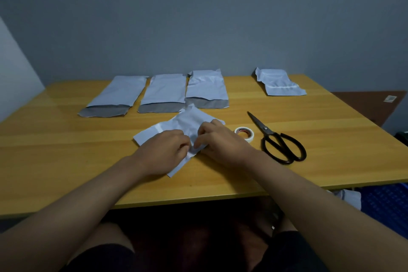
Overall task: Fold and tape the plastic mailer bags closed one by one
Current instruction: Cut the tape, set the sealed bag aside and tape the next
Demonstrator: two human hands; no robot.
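Mailer [176,126] lies on the table [66,139] before you, your left hand [164,150] and right hand [220,141] both pinching its crumpled middle. It looks light, limp and slick; hold near the fold edge. Beyond wait three open mailers [163,93].

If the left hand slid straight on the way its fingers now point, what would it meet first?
Probably the right hand: the left hand points rightward across the mailer bag they both pinch, fingertips nearly touching, though exact depth is unclear.

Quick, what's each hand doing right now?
Left hand: pinches the mailer bag.
Right hand: pinches the same bag.
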